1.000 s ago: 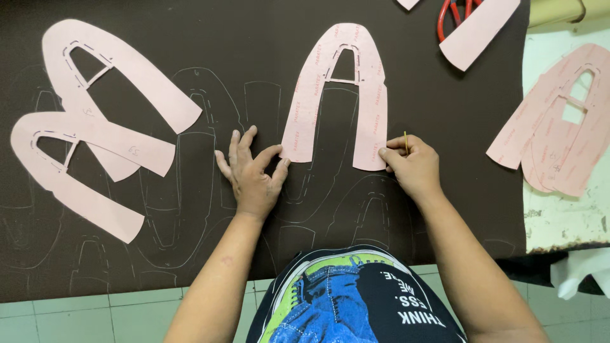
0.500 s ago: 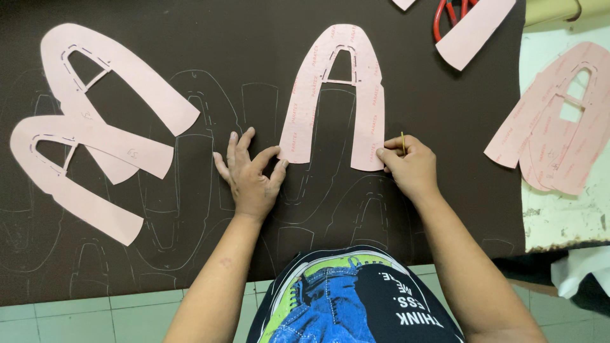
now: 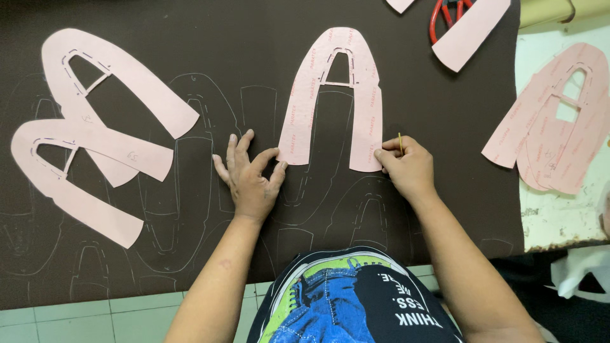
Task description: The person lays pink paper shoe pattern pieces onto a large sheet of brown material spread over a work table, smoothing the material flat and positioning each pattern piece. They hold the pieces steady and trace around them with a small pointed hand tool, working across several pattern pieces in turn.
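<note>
Dark sheet point(image 3: 254, 57) — left hand point(image 3: 249, 178) splayed beside pink pattern point(image 3: 333, 95), right hand point(image 3: 406, 166) pinching a marker point(image 3: 400, 143).

The top edge cuts off the red scissors point(image 3: 445, 13) and the pink pieces point(image 3: 473, 28) over them, the right hand point(image 3: 406, 166) hides most of its thin yellow marker point(image 3: 399, 142), and a pale bag point(image 3: 581, 273) runs off right.

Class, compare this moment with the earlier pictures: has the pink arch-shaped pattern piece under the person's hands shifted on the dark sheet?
No. The pink pattern piece keeps its place against the traced outlines on the dark sheet; the left hand and right hand still press its two ends.
</note>
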`<control>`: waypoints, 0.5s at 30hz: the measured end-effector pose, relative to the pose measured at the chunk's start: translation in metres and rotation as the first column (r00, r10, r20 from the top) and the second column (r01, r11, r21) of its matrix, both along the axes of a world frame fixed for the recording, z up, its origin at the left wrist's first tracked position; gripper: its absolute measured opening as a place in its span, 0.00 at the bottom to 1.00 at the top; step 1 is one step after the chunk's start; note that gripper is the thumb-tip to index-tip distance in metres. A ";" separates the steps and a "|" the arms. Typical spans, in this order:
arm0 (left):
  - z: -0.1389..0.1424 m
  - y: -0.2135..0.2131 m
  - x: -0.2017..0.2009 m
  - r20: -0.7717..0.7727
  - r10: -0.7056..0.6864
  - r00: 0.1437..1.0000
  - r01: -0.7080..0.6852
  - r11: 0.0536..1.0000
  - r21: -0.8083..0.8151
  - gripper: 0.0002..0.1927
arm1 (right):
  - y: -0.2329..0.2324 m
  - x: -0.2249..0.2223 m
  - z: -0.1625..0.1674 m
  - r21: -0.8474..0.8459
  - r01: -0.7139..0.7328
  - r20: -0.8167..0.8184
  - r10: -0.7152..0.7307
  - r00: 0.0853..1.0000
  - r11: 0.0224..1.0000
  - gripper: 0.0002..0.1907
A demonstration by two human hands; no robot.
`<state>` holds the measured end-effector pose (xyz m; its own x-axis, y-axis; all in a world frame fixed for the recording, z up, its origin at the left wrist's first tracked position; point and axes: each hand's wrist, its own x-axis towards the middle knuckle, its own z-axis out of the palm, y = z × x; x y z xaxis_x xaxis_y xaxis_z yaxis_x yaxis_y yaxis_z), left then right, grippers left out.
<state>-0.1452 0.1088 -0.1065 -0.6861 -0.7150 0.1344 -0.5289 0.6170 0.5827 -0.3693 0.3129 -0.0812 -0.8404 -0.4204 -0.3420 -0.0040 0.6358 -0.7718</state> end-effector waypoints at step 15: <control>0.002 0.006 -0.021 0.069 -0.220 0.973 0.226 0.968 -0.104 0.22 | 0.002 0.006 -0.002 0.144 -0.158 -0.324 0.197 0.925 0.977 0.21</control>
<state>-0.1663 0.1146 -0.1048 -0.8353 -0.5258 0.1607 -0.4004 0.7822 0.4774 -0.3633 0.3146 -0.0830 -0.8290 -0.5486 -0.1082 -0.3702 0.6835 -0.6291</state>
